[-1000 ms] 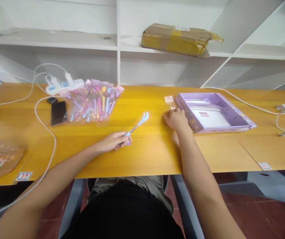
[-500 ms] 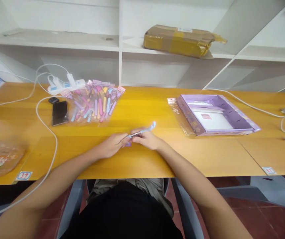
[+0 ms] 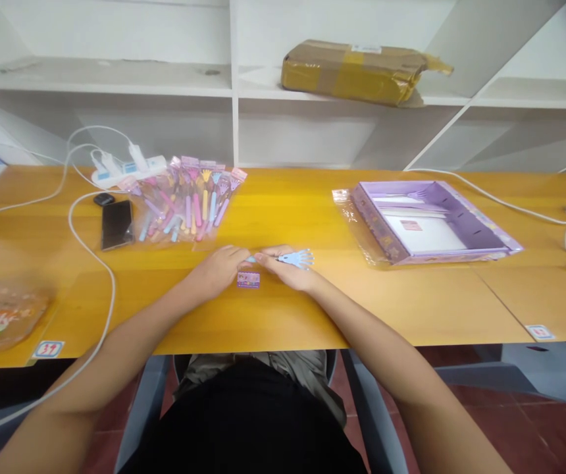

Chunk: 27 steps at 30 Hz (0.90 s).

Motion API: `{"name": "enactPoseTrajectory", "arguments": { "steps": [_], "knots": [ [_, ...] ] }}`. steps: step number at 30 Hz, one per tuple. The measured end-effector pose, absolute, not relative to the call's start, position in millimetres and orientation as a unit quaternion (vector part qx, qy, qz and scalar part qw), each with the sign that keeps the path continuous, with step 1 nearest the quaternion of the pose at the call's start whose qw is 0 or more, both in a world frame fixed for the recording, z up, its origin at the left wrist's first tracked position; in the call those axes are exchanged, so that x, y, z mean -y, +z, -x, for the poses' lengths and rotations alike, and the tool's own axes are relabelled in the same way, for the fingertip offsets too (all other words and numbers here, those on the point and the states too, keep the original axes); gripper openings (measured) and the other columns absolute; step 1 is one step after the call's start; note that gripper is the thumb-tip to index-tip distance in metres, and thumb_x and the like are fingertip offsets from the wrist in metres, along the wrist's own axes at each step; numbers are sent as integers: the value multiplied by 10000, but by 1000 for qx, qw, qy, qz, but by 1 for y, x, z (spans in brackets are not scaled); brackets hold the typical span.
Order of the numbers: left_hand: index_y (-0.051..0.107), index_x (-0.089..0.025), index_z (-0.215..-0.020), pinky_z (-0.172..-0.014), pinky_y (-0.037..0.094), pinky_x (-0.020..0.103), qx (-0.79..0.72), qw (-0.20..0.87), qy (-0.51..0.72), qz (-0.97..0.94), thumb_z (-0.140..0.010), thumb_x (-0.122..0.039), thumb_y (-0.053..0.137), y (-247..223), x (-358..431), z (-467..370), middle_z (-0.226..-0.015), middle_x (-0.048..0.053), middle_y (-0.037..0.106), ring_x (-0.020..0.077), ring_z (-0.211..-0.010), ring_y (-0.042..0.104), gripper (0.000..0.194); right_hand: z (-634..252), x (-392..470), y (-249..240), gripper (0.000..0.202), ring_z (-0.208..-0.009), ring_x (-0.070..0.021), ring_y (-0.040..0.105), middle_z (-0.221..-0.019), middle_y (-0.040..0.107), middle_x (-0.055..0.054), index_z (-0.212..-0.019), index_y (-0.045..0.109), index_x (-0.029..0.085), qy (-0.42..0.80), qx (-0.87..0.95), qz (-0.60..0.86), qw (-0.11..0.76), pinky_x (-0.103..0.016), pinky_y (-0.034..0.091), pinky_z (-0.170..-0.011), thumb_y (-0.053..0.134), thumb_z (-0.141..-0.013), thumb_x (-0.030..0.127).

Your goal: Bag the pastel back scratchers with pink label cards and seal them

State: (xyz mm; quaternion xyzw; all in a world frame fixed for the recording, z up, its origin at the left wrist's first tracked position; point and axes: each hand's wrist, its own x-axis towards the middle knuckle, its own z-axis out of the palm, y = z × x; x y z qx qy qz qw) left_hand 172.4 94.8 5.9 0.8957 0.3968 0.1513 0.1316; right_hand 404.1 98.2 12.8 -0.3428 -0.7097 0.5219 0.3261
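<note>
A light-blue stick with a hand-shaped end (image 3: 299,259) lies across both hands, its spread fingers pointing right. My left hand (image 3: 221,268) is closed round its handle end. My right hand (image 3: 285,270) grips the middle, near the hand-shaped head. Just below them on the table is a small purple printed card (image 3: 248,280). Several similar sticks in clear bags (image 3: 189,204), in pink, purple, yellow and blue, are heaped at the back left. To the right stands an open purple box (image 3: 436,224) with a white inside and a small pink label.
The wooden table (image 3: 283,316) bears a black phone (image 3: 117,224), a white power strip (image 3: 129,170) with cables, and a plastic packet (image 3: 4,315) at far left. A clear bag (image 3: 357,227) lies beside the box. A taped parcel (image 3: 355,71) sits on the shelf behind.
The blue stick has turned so that its hand-shaped head shows flat. My left hand has risen slightly, and the purple card now shows fully below the hands. The view has shifted a little.
</note>
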Motion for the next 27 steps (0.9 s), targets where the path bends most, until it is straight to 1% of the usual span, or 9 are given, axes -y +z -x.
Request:
{"name": "enactPoseTrajectory", "arguments": {
  "steps": [6, 10, 18, 27],
  "knots": [
    [600, -204, -932, -837, 449, 368, -383, 132, 164, -899, -1100, -233, 419, 8, -103, -172, -911, 65, 642, 251, -916, 582, 248, -409, -98, 19, 544, -633, -119, 259, -667, 270, 52, -670, 377, 234, 495, 720, 352, 337, -306, 198, -609, 562, -1005, 620],
    [601, -209, -900, -834, 447, 360, -386, 154, 172, -893, -1082, -212, 428, 9, -108, -172, -894, 56, 633, 244, -908, 577, 251, -411, -98, 23, 552, -628, -118, 247, -659, 259, 54, -665, 378, 236, 491, 720, 355, 338, -312, 191, -604, 566, -1005, 628],
    [592, -211, -879, -822, 425, 349, -379, 168, 161, -895, -1088, -239, 439, 14, -112, -171, -878, 49, 628, 238, -892, 569, 260, -416, -96, 28, 565, -612, -119, 242, -640, 264, 55, -661, 371, 242, 497, 716, 354, 339, -314, 175, -593, 584, -1007, 635],
    [545, -215, -853, -813, 398, 342, -378, 188, 157, -893, -1077, -213, 416, 15, -112, -166, -859, 39, 607, 233, -875, 573, 258, -417, -94, 31, 566, -589, -113, 238, -624, 259, 59, -657, 375, 240, 503, 716, 352, 333, -310, 179, -578, 596, -1015, 619]
  ]
}}
